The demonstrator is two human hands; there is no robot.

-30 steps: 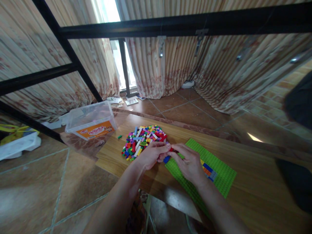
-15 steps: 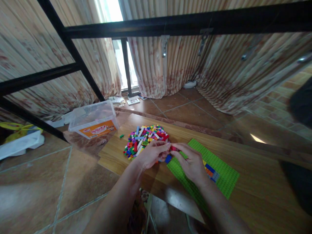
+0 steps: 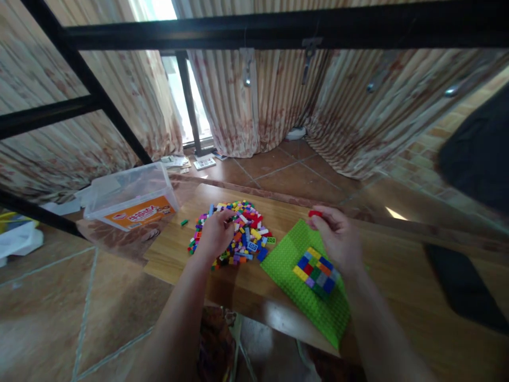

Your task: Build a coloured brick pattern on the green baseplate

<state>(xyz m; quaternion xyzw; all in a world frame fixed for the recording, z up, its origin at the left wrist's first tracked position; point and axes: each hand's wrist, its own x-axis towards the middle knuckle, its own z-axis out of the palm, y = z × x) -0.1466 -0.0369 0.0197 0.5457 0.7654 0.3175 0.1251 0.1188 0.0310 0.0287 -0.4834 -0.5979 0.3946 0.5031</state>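
Here's the smooth, wood-grained table (image 3: pixel 287 222), and on it a bright green, studded baseplate (image 3: pixel 283 264)! To its left, a loose heap of multicoloured plastic bricks (image 3: pixel 248 241). The left hand (image 3: pixel 217 233) curls over that heap; can't tell if it's gripping anything. On the plate, a blocky patchwork (image 3: pixel 315 271). Far right of that, the right hand (image 3: pixel 338 233) pinches a small red brick (image 3: pixel 315 214)!

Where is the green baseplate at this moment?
In the head view, the green baseplate lies right of centre on the wooden table, with the brick pile to its left and the right hand partly covering its right side.
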